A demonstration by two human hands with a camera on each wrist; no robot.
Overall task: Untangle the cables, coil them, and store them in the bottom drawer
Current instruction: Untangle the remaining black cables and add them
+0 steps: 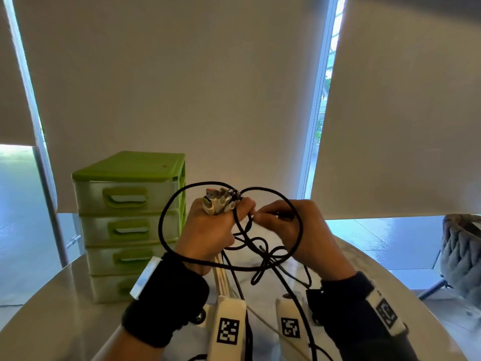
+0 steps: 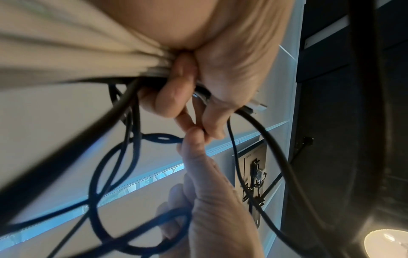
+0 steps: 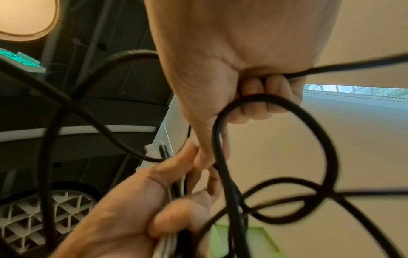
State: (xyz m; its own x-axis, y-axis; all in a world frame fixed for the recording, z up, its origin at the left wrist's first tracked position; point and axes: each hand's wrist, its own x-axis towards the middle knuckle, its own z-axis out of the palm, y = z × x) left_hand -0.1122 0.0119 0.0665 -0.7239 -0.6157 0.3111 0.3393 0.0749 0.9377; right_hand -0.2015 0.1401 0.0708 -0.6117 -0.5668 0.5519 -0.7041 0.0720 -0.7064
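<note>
tangled black cables (image 1: 229,230) looping in the air, white cables (image 1: 222,280) bunched alongside, green four-drawer unit (image 1: 130,222) closed

Head view: soft, even daylight, brightest in the narrow gap between the pale roller blinds (image 1: 318,100). Cool glare on the glossy round tabletop (image 1: 52,295). Straight edges bow outward. Wrist views: heavy motion blur on the thin black cables (image 3: 326,150); a glowing round ceiling lamp (image 2: 386,244) is blown out.
</note>
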